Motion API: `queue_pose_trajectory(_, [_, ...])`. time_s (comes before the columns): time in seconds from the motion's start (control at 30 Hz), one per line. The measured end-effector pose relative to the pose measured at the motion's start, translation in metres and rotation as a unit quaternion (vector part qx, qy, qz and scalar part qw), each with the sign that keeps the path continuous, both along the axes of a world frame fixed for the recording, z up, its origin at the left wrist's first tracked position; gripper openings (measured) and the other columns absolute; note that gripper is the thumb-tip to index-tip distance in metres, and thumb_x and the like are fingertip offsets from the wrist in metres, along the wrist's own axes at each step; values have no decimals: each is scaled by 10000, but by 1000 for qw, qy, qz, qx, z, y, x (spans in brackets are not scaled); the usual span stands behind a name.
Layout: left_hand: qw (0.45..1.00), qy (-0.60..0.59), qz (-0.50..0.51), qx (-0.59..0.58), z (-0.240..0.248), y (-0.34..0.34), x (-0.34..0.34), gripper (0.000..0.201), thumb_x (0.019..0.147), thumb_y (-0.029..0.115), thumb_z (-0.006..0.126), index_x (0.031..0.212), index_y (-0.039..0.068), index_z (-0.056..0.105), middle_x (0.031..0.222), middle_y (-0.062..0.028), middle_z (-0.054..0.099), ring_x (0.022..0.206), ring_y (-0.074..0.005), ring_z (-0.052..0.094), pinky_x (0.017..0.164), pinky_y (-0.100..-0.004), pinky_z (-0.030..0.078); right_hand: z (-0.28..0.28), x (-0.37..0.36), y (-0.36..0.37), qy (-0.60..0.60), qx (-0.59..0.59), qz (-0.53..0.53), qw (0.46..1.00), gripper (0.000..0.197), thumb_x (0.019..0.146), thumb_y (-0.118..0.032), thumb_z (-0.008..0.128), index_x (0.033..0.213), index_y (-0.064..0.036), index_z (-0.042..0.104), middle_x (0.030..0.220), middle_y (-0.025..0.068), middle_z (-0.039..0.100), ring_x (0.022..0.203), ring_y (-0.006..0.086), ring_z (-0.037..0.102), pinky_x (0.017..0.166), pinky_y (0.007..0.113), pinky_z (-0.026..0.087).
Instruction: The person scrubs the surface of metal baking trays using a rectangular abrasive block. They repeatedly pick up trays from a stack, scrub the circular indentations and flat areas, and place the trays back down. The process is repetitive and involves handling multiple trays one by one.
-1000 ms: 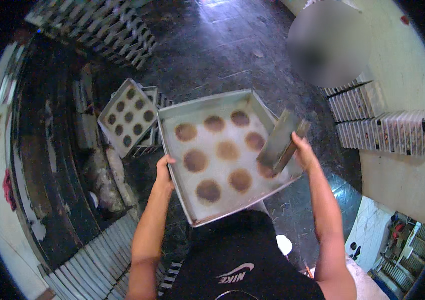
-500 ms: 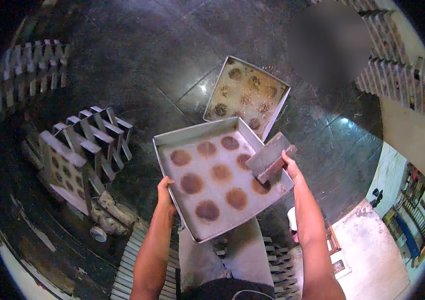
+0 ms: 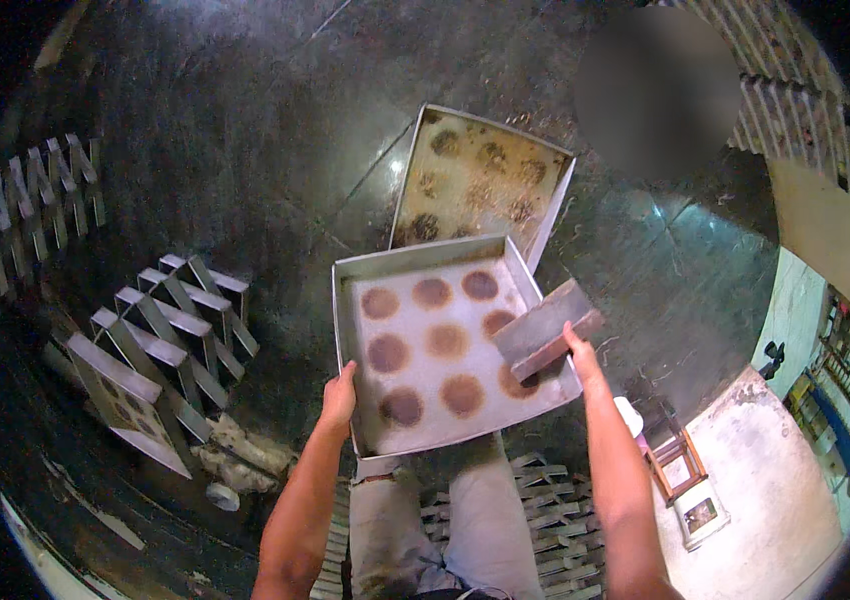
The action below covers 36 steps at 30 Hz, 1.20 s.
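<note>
A square metal baking pan [image 3: 425,252] with several round brown stains is held in front of my legs, its inside facing up toward me. My left hand [image 3: 341,400] grips the pan's left wall, thumb over the rim. At the pan's right side my right hand [image 3: 585,358] is closed on a flat, rectangular grey-brown block [image 3: 550,325] with a reddish edge. The block lies over the pan's right rim, partly covering the stains there. Whether the right fingers also hold the pan's wall is hidden.
Beyond, a second square pan [image 3: 557,205] with dark crusted spots and crumbs lies on the dark floor [image 3: 275,130]. Tilted metal pans [image 3: 160,345] stand stacked at the left, near a cloth bundle [image 3: 250,450]. A small wooden stool [image 3: 680,465] is at the lower right.
The held pan has turned slightly clockwise, its near edge now more level. My right hand and the block have moved with it, slightly right. My view has shifted.
</note>
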<state>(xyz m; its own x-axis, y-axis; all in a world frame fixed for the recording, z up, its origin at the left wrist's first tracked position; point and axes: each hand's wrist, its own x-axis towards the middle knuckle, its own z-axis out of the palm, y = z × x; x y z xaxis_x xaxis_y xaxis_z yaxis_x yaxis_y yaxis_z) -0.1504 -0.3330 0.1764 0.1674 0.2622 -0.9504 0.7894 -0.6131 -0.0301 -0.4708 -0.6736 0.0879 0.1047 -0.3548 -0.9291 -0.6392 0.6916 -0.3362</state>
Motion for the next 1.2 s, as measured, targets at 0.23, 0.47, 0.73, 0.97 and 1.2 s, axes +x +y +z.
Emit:
queue_pose_trajectory(0.23, [985, -39, -168, 24, -28, -37, 53, 836, 998, 646, 377, 1143, -131, 651, 1053, -226, 687, 1003, -330, 641, 896, -449, 483, -3, 26, -28, -23, -33, -3, 999, 836, 913, -611, 638, 1333, 109, 563, 1364, 161, 584, 1267, 240, 518, 1090, 345, 359])
queue_pose_trajectory(0.47, [985, 17, -156, 71, -25, -40, 60, 890, 983, 684, 372, 1296, -126, 568, 1248, -246, 637, 1138, -355, 611, 982, -459, 453, -12, 31, -17, 16, 57, 54, 997, 704, 928, -547, 646, 1286, 59, 630, 1298, 108, 634, 1215, 199, 548, 1079, 335, 363])
queue_pose_trajectory(0.73, [989, -29, -142, -19, 4, -68, 68, 870, 974, 686, 406, 1243, -115, 617, 1178, -233, 663, 1109, -330, 615, 945, -444, 469, 25, 24, -25, -67, 22, -95, 993, 673, 953, -472, 651, 1373, 46, 564, 1380, 99, 577, 1280, 204, 507, 1112, 346, 345])
queue_pose_trajectory(0.97, [973, 31, -227, 8, -11, -46, 50, 818, 990, 635, 434, 1197, -136, 616, 1089, -212, 664, 1029, -297, 609, 908, -435, 471, 61, 23, -28, 35, -41, 55, 997, 725, 896, -563, 663, 1221, 86, 659, 1182, 134, 686, 1136, 225, 590, 1010, 362, 419])
queue_pose_trajectory(1.2, [950, -68, -287, -104, 3, -66, 40, 817, 1038, 593, 310, 1183, -150, 615, 1093, -276, 677, 1055, -351, 646, 894, -416, 489, 133, 12, -25, -16, -184, -27, 982, 558, 957, -411, 637, 1264, 55, 624, 1288, 130, 632, 1170, 236, 568, 1051, 362, 398])
